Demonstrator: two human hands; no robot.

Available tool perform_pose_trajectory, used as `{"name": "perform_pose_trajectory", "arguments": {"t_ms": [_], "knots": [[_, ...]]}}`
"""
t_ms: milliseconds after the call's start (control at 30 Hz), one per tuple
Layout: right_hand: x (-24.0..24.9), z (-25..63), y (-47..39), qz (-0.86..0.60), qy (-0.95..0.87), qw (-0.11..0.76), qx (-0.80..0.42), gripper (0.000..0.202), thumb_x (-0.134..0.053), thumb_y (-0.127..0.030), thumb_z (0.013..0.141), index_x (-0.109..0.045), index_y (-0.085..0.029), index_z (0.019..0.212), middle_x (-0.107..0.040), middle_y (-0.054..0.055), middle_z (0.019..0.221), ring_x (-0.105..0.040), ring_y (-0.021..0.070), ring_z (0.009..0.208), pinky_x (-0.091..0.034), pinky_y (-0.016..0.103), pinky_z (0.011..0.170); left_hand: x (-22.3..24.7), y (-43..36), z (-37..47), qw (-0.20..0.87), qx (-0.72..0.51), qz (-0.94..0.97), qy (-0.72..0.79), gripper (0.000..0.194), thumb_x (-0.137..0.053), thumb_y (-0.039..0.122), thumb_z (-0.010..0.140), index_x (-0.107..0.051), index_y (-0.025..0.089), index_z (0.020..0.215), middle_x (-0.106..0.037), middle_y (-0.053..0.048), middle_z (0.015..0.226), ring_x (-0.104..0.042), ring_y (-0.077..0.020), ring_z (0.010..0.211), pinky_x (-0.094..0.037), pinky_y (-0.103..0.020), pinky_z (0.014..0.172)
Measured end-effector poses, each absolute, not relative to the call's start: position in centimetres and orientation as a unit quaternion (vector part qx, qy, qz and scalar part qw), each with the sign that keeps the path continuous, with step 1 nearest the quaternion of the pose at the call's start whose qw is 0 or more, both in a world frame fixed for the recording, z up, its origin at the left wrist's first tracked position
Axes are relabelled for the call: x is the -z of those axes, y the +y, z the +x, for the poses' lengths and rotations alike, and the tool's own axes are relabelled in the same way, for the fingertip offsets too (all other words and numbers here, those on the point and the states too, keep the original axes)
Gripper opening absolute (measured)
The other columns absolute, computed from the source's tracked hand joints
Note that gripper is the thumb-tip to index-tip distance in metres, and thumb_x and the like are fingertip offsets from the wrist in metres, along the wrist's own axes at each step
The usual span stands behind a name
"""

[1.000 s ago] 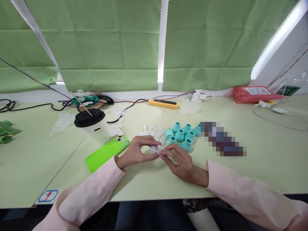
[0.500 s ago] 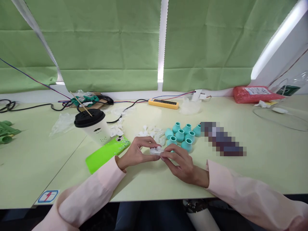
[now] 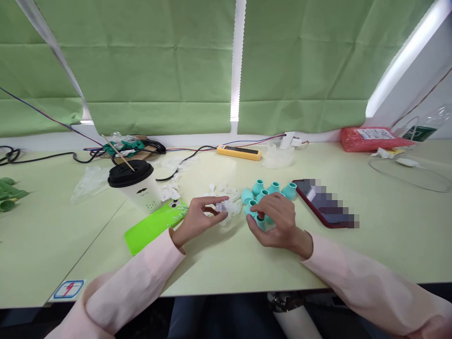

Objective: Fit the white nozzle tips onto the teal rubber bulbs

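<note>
My left hand [image 3: 201,215] holds a small clear plastic piece [image 3: 221,207] between thumb and fingers, beside a scatter of white and translucent parts [image 3: 233,194]. My right hand [image 3: 277,219] is over the near side of a cluster of teal vase-shaped pieces [image 3: 260,184]. Its thumb and index finger are a little apart around the rim of one teal piece; whether they grip it is hard to tell. Several teal pieces are partly covered by this hand.
A lime-green phone [image 3: 151,230] and a lidded paper cup [image 3: 141,190] stand left of my left hand. A dark phone with a red edge [image 3: 318,202] lies to the right. Behind are a yellow power strip [image 3: 239,152] and a red package [image 3: 374,139].
My right hand has left the clear plastic piece and moved right, over the teal pieces. My left hand has shifted slightly up and left, with the clear piece.
</note>
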State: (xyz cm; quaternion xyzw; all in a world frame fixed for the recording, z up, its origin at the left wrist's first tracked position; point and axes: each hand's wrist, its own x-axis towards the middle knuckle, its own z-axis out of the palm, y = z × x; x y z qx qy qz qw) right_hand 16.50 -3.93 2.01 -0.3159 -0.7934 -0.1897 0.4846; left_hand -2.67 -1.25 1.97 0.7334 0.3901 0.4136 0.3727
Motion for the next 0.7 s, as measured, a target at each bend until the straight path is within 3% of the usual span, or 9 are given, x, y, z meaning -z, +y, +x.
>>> {"name": "perform_pose_trajectory", "arguments": {"t_ms": [67,267,433,567,700], "knots": [[-2.6,17.0,-3.8,-0.350,-0.806,0.435,0.194,0.015,-0.053,-0.030,0.067,-0.052,-0.016,0.062,-0.041,-0.005,0.039,-0.040,0.0085,0.039,-0.028,0.024,0.045,-1.9,-1.2,-2.7,0.382,-0.407,0.725,0.404,0.039,-0.062,0.031,0.063,-0.061,0.014,0.098,-0.065,-0.004,0.079,-0.057,-0.0143,0.067,-0.051,-0.026,0.063],[-4.4,17.7,-4.4,-0.478,-0.828,0.190,0.222,0.046,-0.048,-0.060,0.059,-0.053,-0.015,0.052,-0.048,0.002,0.040,-0.043,0.0127,0.040,-0.016,0.025,0.044,-2.0,-1.1,-2.7,0.387,-0.417,0.707,0.420,0.041,-0.063,0.032,0.062,-0.060,0.013,0.098,-0.061,-0.001,0.068,-0.053,-0.0104,0.059,-0.049,-0.023,0.058],[-4.0,17.9,-4.1,-0.448,-0.870,0.089,0.184,0.035,-0.055,-0.049,0.059,-0.050,-0.016,0.048,-0.050,0.003,0.044,-0.045,0.0146,0.045,-0.023,0.028,0.050,-2.1,-1.2,-2.6,0.411,-0.419,0.698,0.410,0.034,-0.063,0.028,0.062,-0.057,0.014,0.092,-0.051,0.004,0.055,-0.048,-0.0065,0.051,-0.044,-0.019,0.052],[-4.0,17.8,-4.0,-0.416,-0.897,0.136,0.066,0.023,-0.057,-0.039,0.061,-0.052,-0.017,0.061,-0.054,0.003,0.062,-0.048,0.0141,0.055,-0.030,0.027,0.053,-2.2,-1.3,-2.5,0.434,-0.404,0.696,0.404,0.031,-0.063,0.026,0.062,-0.051,0.015,0.089,-0.044,0.008,0.048,-0.043,-0.0052,0.045,-0.040,-0.018,0.050],[-4.1,17.1,-4.5,-0.367,-0.884,0.269,-0.109,0.024,-0.062,-0.031,0.057,-0.047,-0.018,0.070,-0.052,0.006,0.088,-0.051,0.0154,0.074,-0.039,0.027,0.062,-2.4,-1.4,-2.4,0.433,-0.404,0.705,0.390,0.024,-0.063,0.028,0.061,-0.057,0.014,0.079,-0.053,0.000,0.069,-0.049,-0.0098,0.064,-0.041,-0.020,0.057]]}}
